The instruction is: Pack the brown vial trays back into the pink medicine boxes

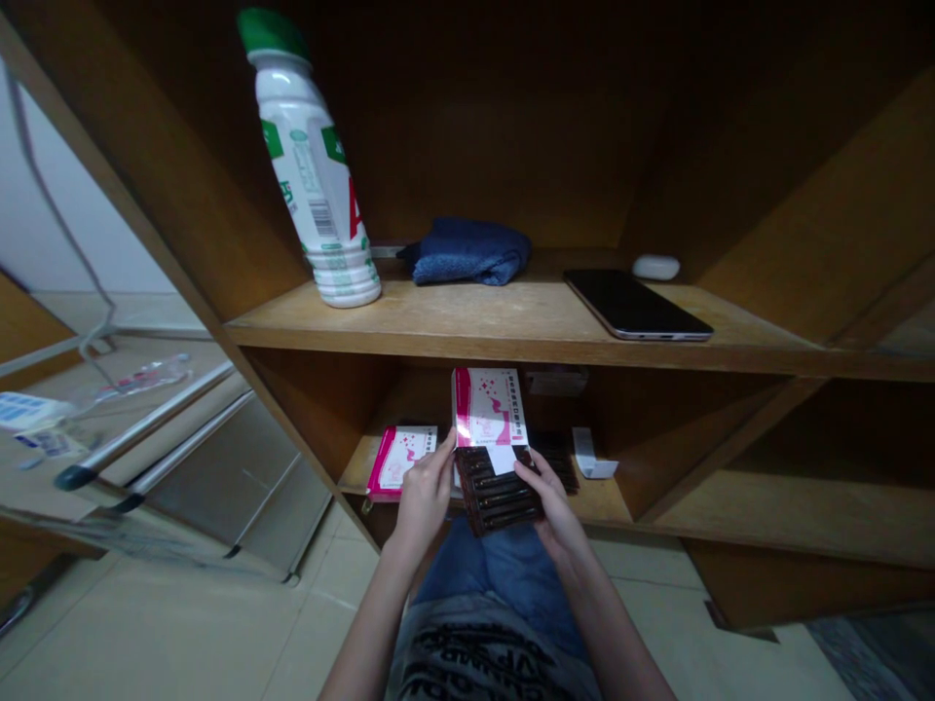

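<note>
My left hand [426, 492] and my right hand [549, 497] both grip a dark brown tray of small vials [503, 492], which sticks partly out of a pink and white box [488, 407]. The box stands up in front of the lower wooden shelf [606, 501]. My left fingers close on the tray's left edge, my right fingers on its right edge. A second pink and white box [401, 458] lies flat on the lower shelf, just left of my left hand.
On the upper shelf [511, 331] stand a white bottle with a green cap [316, 166], a folded blue cloth [467, 251], a dark tablet [635, 307] and a small white case [655, 267]. A small white object [590, 456] lies on the lower shelf. Metal rails [146, 428] are at left.
</note>
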Demonstrator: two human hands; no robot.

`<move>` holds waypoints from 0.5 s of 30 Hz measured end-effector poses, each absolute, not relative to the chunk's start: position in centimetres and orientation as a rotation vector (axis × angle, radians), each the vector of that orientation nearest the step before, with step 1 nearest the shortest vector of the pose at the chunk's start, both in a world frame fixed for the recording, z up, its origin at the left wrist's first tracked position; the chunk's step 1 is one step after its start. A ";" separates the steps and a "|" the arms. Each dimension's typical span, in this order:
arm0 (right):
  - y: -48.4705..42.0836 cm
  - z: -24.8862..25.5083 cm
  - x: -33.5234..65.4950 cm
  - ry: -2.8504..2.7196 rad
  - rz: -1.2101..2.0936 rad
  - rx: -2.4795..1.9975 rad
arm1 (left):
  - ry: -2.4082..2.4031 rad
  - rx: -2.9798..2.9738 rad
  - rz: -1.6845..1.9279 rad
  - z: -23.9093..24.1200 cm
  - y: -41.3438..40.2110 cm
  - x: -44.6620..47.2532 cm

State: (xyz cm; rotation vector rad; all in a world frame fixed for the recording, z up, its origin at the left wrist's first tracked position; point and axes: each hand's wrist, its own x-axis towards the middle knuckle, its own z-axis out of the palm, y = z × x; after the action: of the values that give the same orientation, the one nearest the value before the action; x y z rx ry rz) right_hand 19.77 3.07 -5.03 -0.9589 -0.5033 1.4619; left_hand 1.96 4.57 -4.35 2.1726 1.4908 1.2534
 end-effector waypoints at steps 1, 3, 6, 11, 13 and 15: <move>3.1 -5.2 19.9 -0.502 1.449 -0.964 | 1.483 2.163 1.258 -4.3 4.6 2.1; 3.1 -5.6 20.1 -0.503 1.437 -0.964 | 1.473 2.139 1.259 -4.4 4.6 2.3; 3.0 -6.2 20.2 -0.496 1.448 -0.967 | 1.480 2.096 1.235 -4.5 4.5 2.3; 2.9 -6.7 19.9 -0.457 1.459 -0.992 | 1.454 2.126 1.215 -4.7 4.3 1.9; 2.8 -6.6 19.8 -0.428 1.455 -0.999 | 1.481 2.147 1.205 -4.7 4.2 1.9; 2.7 -6.4 19.8 -0.424 1.433 -0.999 | 1.547 2.165 1.174 -4.6 4.0 2.1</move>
State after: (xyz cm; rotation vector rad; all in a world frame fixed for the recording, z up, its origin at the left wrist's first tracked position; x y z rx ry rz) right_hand 19.80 2.68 -6.40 -0.9992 -0.4239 1.4333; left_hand 2.07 4.05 -4.57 2.1650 1.5465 1.1737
